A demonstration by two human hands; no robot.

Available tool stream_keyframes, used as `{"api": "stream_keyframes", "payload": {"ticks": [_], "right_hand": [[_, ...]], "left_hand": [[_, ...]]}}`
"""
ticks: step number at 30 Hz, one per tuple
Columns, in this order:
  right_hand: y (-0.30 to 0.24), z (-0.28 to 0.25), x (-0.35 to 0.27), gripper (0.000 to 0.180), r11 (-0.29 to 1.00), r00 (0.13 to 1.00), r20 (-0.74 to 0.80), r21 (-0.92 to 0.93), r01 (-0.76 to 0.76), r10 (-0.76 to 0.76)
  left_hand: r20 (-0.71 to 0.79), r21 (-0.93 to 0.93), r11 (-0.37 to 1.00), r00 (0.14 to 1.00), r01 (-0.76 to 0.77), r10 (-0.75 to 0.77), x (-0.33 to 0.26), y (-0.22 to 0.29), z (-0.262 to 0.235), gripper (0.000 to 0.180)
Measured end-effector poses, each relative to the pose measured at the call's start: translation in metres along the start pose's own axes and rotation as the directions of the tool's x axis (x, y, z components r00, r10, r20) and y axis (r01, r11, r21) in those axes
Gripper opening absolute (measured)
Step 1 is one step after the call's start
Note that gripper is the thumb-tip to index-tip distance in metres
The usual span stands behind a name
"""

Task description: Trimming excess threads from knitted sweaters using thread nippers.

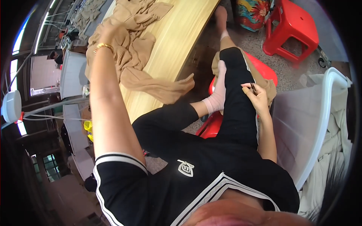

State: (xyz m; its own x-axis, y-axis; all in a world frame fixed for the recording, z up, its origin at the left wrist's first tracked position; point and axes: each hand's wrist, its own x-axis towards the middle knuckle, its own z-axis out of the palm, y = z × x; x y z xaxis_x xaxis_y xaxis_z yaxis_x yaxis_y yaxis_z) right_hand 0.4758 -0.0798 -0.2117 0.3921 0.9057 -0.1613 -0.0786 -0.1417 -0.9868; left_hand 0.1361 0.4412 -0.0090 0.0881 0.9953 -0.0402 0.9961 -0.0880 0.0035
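Note:
My left arm stretches out to the far left, where my left hand [109,32] rests at the pile of tan ribbed knit fabric [130,52]. Its fingers are blurred and blend with the cloth, so their grip is not clear. The fabric lies in folds on the light wooden table [181,35], and one strip hangs past the near edge. Close to my right thigh, my right hand [259,98] is closed around a small dark tool [253,89] that looks like thread snips. More tan cloth [270,90] lies beneath and beside that hand.
A red stool [292,32] stands at the far right, near a colourful patterned container [252,15]. Another red seat [209,126] is under my legs. At the right is a large whitish plastic bin [326,101], with pale cloth [328,165] beyond its rim.

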Motion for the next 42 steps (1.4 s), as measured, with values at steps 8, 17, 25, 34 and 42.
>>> {"api": "stream_keyframes", "payload": {"ticks": [8,17,25,34,42], "right_hand": [[-0.008,0.018,0.007,0.01,0.996,0.998,-0.029,-0.065,0.062,-0.064],[-0.017,0.036,0.011,0.008,0.983,0.996,0.001,-0.16,0.093,-0.094],[-0.033,0.035,0.006,0.009,0.914,0.984,-0.095,-0.394,0.099,-0.148],[-0.077,0.083,0.007,0.025,0.96,0.996,0.095,-0.278,0.028,-0.001],[-0.084,0.173,0.017,0.044,0.976,0.903,0.373,0.132,0.175,-0.212]], "left_hand": [[-0.343,-0.134,0.984,0.937,-0.12,0.068,-0.086,-0.106,0.056,0.042],[-0.373,-0.927,-0.026,0.919,-0.373,0.126,-0.12,-0.202,-0.153,0.011],[-0.455,-0.887,0.06,0.889,-0.458,0.051,-0.334,-0.139,-0.138,0.012],[0.152,-0.832,0.555,0.962,0.001,0.226,-0.396,-0.124,0.006,0.041],[-0.005,-0.597,0.728,0.909,-0.338,0.418,-0.35,-0.081,0.034,0.046]]}}
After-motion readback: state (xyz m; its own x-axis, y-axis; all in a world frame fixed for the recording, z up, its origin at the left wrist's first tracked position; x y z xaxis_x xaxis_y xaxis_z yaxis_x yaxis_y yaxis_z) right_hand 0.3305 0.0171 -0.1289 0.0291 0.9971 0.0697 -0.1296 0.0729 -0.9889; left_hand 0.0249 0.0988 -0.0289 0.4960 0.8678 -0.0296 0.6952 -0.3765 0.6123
